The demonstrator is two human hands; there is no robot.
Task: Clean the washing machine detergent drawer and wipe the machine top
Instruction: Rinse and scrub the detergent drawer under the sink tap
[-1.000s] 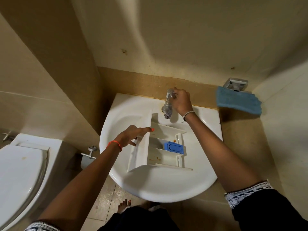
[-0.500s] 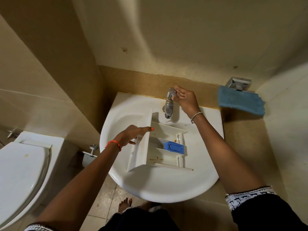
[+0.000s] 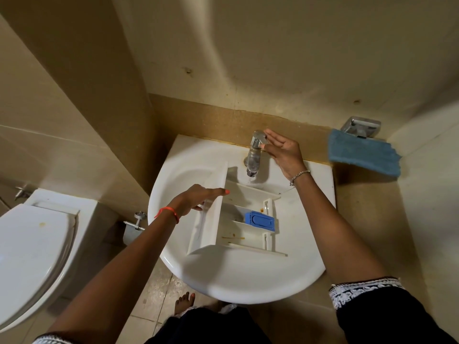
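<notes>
Steadying the detergent drawer (image 3: pixel 211 229) in the washbasin (image 3: pixel 248 281), you had left hand (image 3: pixel 196 198) straight-fingered on its front, right hand (image 3: pixel 283 151) open, touching the tap (image 3: pixel 254 155). Drawer looked stained; machine-top wipe probably left.

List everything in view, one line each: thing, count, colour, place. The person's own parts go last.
detergent drawer: one, white with brown stains, lying in the basin under the tap
insert: one, blue, in the drawer's middle compartment
basin: one, white, centre, against the back wall
tap: one, chrome, at the basin's back edge
cloth: one, blue, hanging from the holder, right of the basin
holder: one, chrome, on the wall at right
toilet: one, white, lid down, far left
foot: one, bare, on the floor under the basin
left grip: orange thread at the wrist, fingers straight on the drawer's front panel
right grip: silver bracelet, straight fingertips touching the tap's top
</notes>
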